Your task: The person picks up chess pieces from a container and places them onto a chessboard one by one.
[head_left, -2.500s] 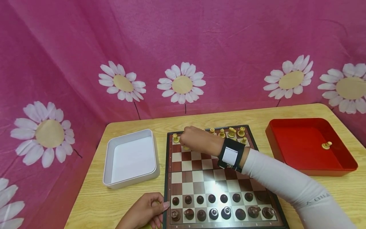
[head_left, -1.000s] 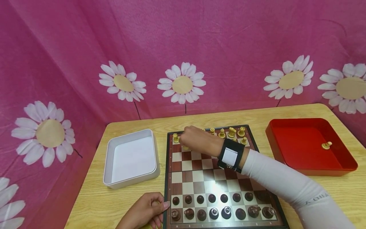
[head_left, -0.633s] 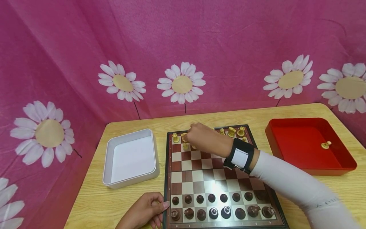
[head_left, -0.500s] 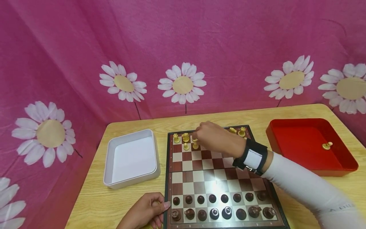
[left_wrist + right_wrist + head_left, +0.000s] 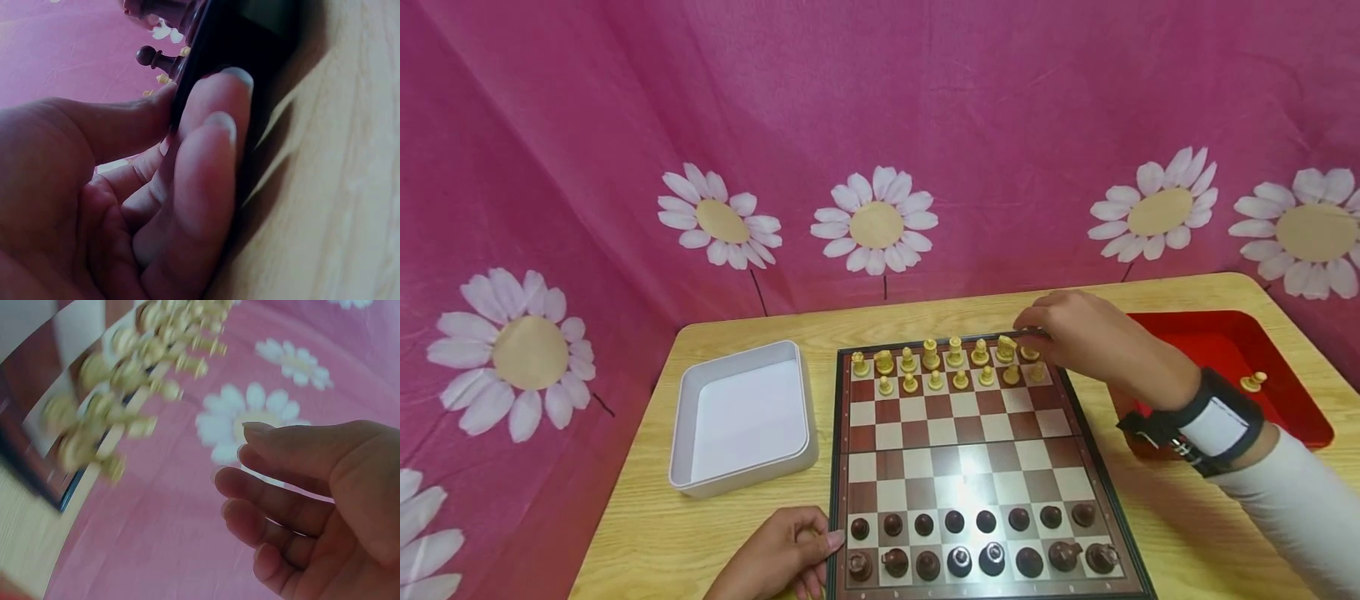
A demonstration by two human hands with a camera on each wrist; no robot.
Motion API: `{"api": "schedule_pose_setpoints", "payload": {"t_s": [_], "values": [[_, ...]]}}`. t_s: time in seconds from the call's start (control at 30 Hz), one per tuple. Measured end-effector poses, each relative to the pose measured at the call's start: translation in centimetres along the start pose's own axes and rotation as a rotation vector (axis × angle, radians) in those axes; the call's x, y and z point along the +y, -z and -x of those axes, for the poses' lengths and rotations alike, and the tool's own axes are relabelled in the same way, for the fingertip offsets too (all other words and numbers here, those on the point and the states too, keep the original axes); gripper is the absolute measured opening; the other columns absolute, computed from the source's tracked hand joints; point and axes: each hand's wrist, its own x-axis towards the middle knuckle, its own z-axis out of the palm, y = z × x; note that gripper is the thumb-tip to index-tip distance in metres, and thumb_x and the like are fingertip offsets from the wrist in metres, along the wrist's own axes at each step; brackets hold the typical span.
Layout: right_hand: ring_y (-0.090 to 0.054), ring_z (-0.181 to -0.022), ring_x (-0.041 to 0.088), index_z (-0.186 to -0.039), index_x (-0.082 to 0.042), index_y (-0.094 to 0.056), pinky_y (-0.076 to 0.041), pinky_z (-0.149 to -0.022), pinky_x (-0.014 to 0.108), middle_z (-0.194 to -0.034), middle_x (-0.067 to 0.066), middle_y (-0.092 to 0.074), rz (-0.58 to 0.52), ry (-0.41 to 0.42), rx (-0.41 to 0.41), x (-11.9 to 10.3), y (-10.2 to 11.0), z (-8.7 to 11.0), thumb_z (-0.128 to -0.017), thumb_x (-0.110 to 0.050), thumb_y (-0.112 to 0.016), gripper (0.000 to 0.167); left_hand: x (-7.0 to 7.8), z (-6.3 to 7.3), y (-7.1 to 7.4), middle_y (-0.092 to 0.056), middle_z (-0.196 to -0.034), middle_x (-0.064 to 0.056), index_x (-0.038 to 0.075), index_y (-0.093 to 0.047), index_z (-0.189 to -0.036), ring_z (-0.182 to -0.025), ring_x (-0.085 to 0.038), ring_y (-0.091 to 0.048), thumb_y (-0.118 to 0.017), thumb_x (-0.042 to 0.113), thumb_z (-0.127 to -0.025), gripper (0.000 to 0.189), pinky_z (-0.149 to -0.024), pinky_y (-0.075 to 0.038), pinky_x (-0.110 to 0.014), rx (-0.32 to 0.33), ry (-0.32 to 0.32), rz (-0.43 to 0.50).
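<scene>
A chessboard (image 5: 917,462) lies on the table, dark pieces (image 5: 955,522) in two rows along its near side and cream pieces (image 5: 931,354) in two rows at the far side. My left hand (image 5: 782,546) grips the board's near left edge; in the left wrist view its thumb (image 5: 134,122) is on the upper side and fingers are curled beneath. Over the far right corner is my right hand (image 5: 1086,333), partly covering the cream piece there. The right wrist view shows its fingers loosely bent and holding nothing, apart from the blurred cream pieces (image 5: 103,412).
Right of the board stands a red tray (image 5: 1210,350) with one cream pawn (image 5: 1253,382) lying in it. The right forearm crosses its near left part. A white tray (image 5: 745,417) is to the left on the wooden table (image 5: 647,500). A pink curtain (image 5: 1000,167) hangs behind.
My right hand has moved right along the far cream rows, from the second column to the far right corner, uncovering the pieces behind it. The left hand stays at the board's edge.
</scene>
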Motion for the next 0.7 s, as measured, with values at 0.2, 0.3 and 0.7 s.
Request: {"api": "schedule_pose_setpoints", "payload": {"t_s": [0.2, 0.3, 0.7], "values": [[-0.071, -0.079, 0.021, -0.107, -0.005, -0.079, -0.063, -0.071, 0.043, -0.098, 0.012, -0.08, 0.001, -0.103, 0.032, 3.6, 1.7, 2.9, -0.084, -0.011, -0.086, 0.025, -0.1, 0.0, 0.0, -0.064, -0.061, 0.001, 0.004, -0.063, -0.087, -0.05, -0.008, -0.062, -0.07, 0.031, -0.1, 0.03, -0.047, -0.051, -0.02, 0.005, -0.005, -0.005], [-0.071, -0.076, 0.021, -0.104, -0.004, -0.079, -0.062, -0.071, 0.046, -0.095, 0.012, -0.079, 0.024, -0.124, 0.071, 5.2, 2.4, 4.0, -0.083, -0.009, -0.086, 0.023, -0.2, -0.1, 0.1, -0.064, -0.061, 0.001, 0.004, -0.063, -0.087, -0.05, -0.008, -0.062, -0.069, 0.03, -0.1, 0.03, -0.046, -0.051, -0.02, 0.003, -0.003, -0.003], [-0.066, -0.066, 0.024, -0.098, -0.003, -0.08, -0.054, -0.06, 0.045, -0.084, 0.014, -0.078, 0.127, -0.238, 0.085, 9.9, 3.2, 7.2, -0.08, -0.01, -0.087, 0.02, -0.2, -0.5, 0.1, -0.065, -0.06, 0.001, 0.004, -0.062, -0.087, -0.05, -0.008, -0.062, -0.068, 0.027, -0.101, 0.028, -0.046, -0.05, -0.02, -0.022, -0.013, 0.011]]}}
